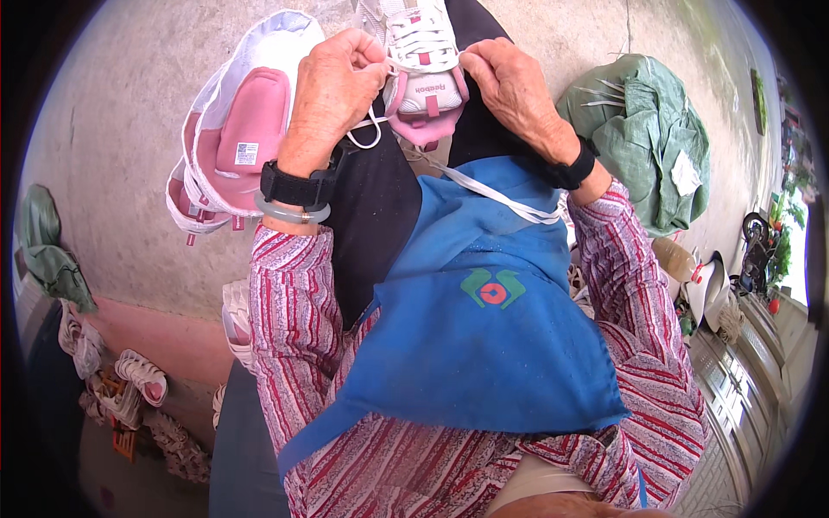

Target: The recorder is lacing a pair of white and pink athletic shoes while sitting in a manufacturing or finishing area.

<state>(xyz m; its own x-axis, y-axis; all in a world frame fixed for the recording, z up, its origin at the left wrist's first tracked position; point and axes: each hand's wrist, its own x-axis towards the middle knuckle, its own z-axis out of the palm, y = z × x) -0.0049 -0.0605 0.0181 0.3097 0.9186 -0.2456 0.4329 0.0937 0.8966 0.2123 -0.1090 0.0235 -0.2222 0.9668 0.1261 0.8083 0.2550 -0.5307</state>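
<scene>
A white and pink shoe upper (432, 86) lies between my black-clad thighs, its tongue pointing toward me. White shoelace (418, 64) crosses its front in several rows. At its left edge, my left hand (344, 85) pinches the lace between thumb and fingers, and a loop of lace hangs below. My right hand (509, 86) is closed at the right edge, fingertips on the lace end there; exactly how much it grips is partly hidden. Spare white laces (509, 203) lie across the blue apron (484, 345) on my lap.
Left of my leg sit more white and pink shoe uppers (250, 129), stacked together. A green woven sack (643, 142) bulges at the right, with white laces on top. Several laced shoe pieces (141, 376) lie at lower left, near another green sack (53, 250).
</scene>
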